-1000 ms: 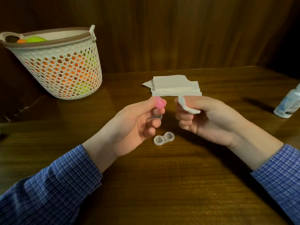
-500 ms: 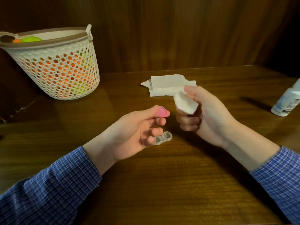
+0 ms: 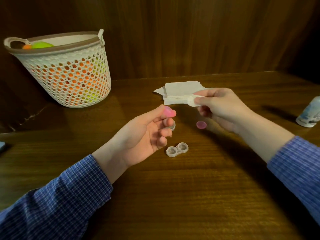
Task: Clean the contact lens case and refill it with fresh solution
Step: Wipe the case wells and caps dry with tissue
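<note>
Two hands hover over the dark wooden worktop (image 3: 190, 196). Left hand (image 3: 138, 135) pinches a pink cap (image 3: 168, 113) between thumb and forefinger, and there's a clear cap (image 3: 172, 126) tucked against its curled middle fingers. Right hand (image 3: 223, 108) grips a wadded white tissue (image 3: 192, 102) at its fingertips, fingers curled round it. Down on the worktop, the clear lens case (image 3: 177, 149) lies open, both wells facing up, just at five o'clock of the left hand, apart from it. A second pink cap (image 3: 201, 125) lies at one o'clock of the case, under the right hand. Folded paper towels (image 3: 180, 91) are stacked at twelve o'clock of the case, behind the tissue. Solution bottle (image 3: 310, 113) stands at three o'clock, cut by the frame edge. White mesh basket (image 3: 69, 75) at ten o'clock, orange and green things showing through its holes.
</note>
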